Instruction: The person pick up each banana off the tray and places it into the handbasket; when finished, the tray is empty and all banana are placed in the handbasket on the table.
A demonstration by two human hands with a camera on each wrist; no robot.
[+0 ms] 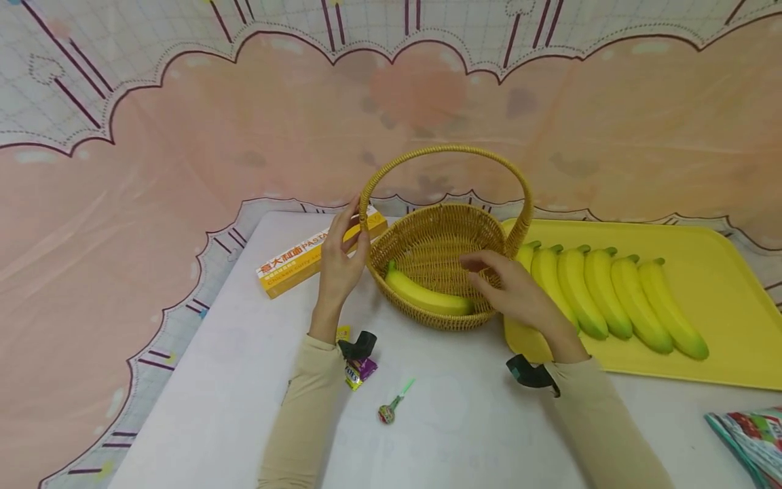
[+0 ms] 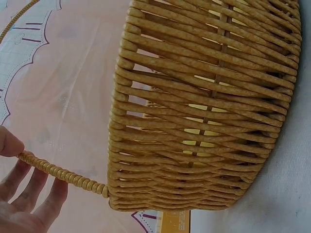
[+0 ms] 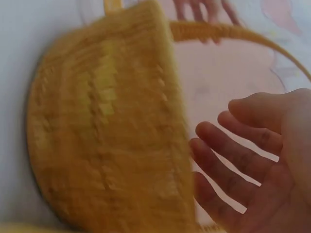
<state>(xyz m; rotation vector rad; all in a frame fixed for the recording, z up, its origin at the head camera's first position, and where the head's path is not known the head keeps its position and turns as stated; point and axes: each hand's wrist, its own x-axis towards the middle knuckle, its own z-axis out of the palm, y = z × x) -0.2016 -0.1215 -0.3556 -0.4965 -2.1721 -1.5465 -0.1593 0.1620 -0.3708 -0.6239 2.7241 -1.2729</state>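
A wicker basket [image 1: 440, 265] with a tall arched handle [image 1: 449, 149] stands on the white table, and one banana [image 1: 427, 293] lies inside against its near wall. My left hand [image 1: 343, 255] is at the left side of the handle; in the left wrist view the thumb [image 2: 8, 141] and fingers pinch the wrapped handle just above the rim. Over the basket's right rim hovers my right hand [image 1: 513, 288], its fingers [image 3: 233, 145] spread and loosely bent with nothing between them. Several more bananas [image 1: 601, 295] lie in a row on the yellow tray [image 1: 727, 299] to the right.
Behind my left hand lies an orange and white pasta box [image 1: 299, 261]. Nearer me are small candy wrappers [image 1: 360, 370] and a lollipop [image 1: 387, 413]. A colourful snack bag [image 1: 754, 441] sits at the right front. A patterned cloth [image 1: 305, 136] hangs behind the table.
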